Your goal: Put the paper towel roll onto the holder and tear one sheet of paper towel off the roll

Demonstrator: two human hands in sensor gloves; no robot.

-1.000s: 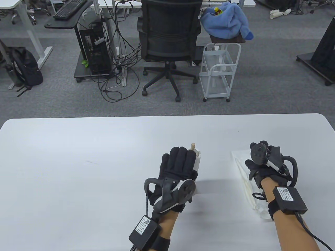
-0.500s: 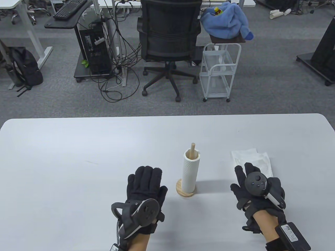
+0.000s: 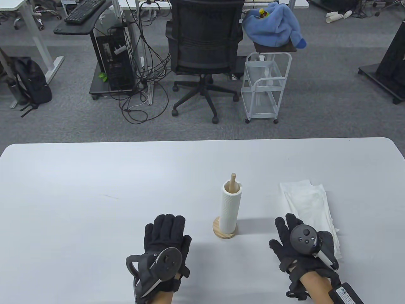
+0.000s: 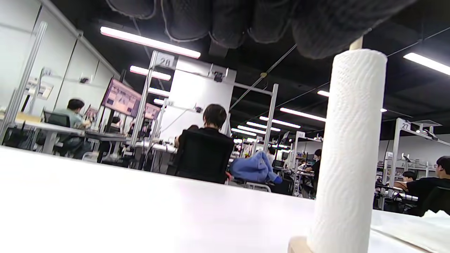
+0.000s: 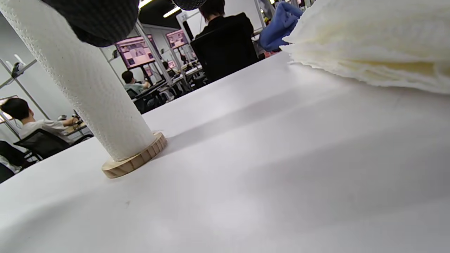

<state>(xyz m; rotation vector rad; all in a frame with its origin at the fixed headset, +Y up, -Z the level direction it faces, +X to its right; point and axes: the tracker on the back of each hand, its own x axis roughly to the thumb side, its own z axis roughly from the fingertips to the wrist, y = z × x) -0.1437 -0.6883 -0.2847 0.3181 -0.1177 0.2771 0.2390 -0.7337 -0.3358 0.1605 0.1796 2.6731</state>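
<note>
The white paper towel roll [image 3: 230, 207] stands upright on the wooden holder [image 3: 218, 230], whose dowel tip pokes out of the core. It also shows in the left wrist view as paper towel roll [image 4: 348, 151] and in the right wrist view as paper towel roll [image 5: 81, 80] on the round wooden base [image 5: 135, 160]. A torn-off sheet [image 3: 311, 205] lies flat to the right, seen close as sheet [image 5: 372, 49]. My left hand [image 3: 166, 236] lies flat and empty to the left of the holder. My right hand [image 3: 289, 236] lies flat at the sheet's near left edge, holding nothing.
The white table [image 3: 95, 190] spreads wide to the left and far side. Beyond its far edge stand a black office chair [image 3: 204, 47], a white wire cart [image 3: 265, 88] and a blue cloth [image 3: 275, 25] on a stand.
My left hand let go of the roll and drew back toward me. My right hand slid off the sheet and came back to the near edge, leaving the sheet flat.
</note>
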